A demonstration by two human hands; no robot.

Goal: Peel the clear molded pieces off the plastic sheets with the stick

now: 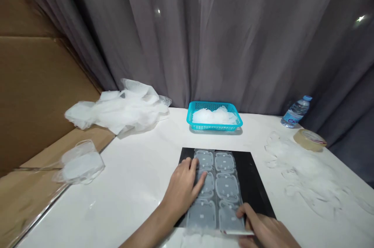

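A black flat board (254,185) lies on the white table, with a clear plastic sheet (215,189) of several rounded-square pockets in two columns over it. My left hand (184,180) rests on the sheet's left side, fingers stretched out and thumb apart, pressing on the upper pockets. At the lower right corner of the sheet is my right hand (260,224), its fingers bent closed. A thin pale stick-like thing with dark red marks (233,233) runs left from this hand along the sheet's near edge. Its kind is not clear, and the fingertips are partly hidden.
Behind the board stands a turquoise basket (214,127) with white material inside. Crumpled white plastic (125,108) and a white pouch-like bundle (83,164) lie left, by a cardboard box (37,84). On the right are a water bottle (296,112), a tape roll (309,139) and clear scraps (312,174).
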